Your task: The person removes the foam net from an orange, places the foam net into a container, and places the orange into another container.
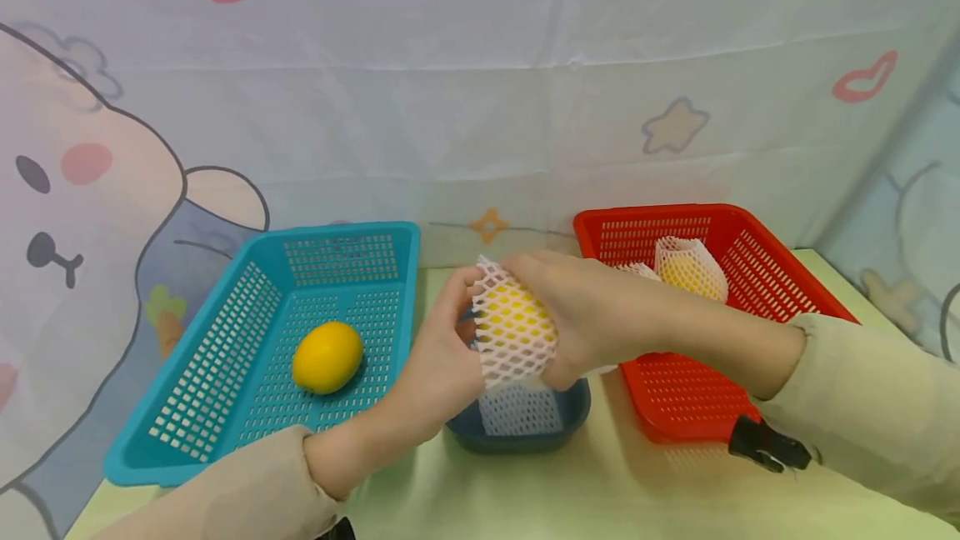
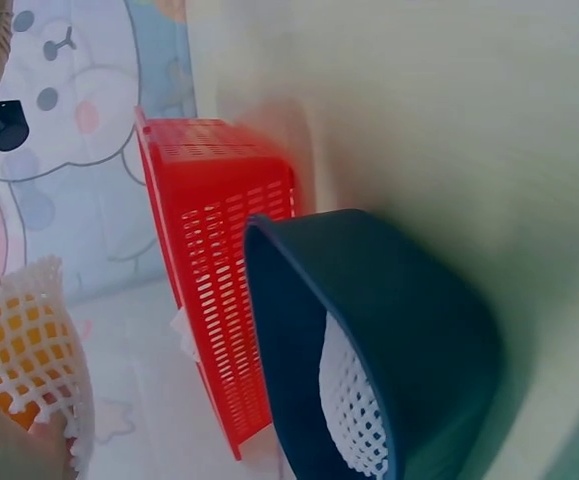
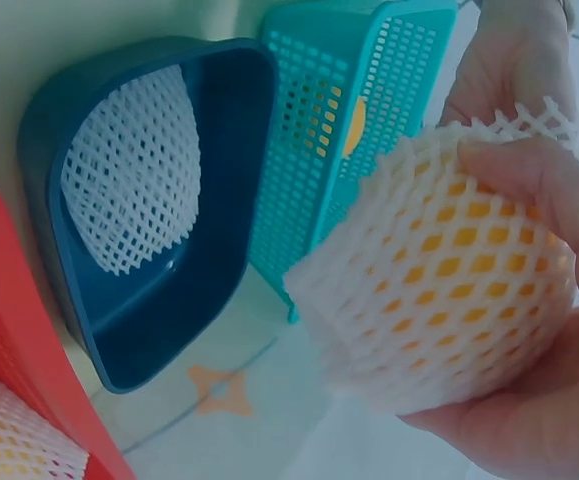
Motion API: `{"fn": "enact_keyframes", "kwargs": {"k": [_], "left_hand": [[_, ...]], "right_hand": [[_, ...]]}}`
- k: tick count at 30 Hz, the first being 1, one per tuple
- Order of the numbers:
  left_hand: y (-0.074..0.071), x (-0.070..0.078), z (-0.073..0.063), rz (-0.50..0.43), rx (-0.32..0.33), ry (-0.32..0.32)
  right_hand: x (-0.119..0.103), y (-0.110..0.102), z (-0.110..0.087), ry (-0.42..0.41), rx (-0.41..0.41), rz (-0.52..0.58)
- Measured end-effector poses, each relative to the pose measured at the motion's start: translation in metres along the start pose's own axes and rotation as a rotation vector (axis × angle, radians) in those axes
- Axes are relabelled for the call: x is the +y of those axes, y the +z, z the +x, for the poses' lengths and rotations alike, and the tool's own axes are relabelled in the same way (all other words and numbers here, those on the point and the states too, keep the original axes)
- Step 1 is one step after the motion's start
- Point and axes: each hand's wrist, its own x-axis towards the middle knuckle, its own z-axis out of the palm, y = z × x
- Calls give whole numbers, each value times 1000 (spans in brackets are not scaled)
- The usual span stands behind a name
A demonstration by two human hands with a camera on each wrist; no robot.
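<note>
Curled fingers of the right hand are gripping a yellow fruit inside a white foam net, while the left hand is pinching the net's edge between fingers and thumb. Both are holding it above a dark blue container, where a second net is lying. A bare fruit is sitting in the teal basket; netted fruit is resting in the red basket.
</note>
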Motion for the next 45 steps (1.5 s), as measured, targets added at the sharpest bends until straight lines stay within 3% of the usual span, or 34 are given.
{"fn": "enact_keyframes", "kwargs": {"k": [11,23,37,45], "left_hand": [[-2,-1,2,-4,68,-24],[-9,2,1,-41,37,-66],[-19,5,0,-33,54,-72],[-33,9,-2,-28,78,-99]], "right_hand": [[5,-4,-3,15,-29,89],[9,-4,-6,-18,-48,109],[15,-7,-8,77,-13,185],[18,-12,-8,50,0,118]]}}
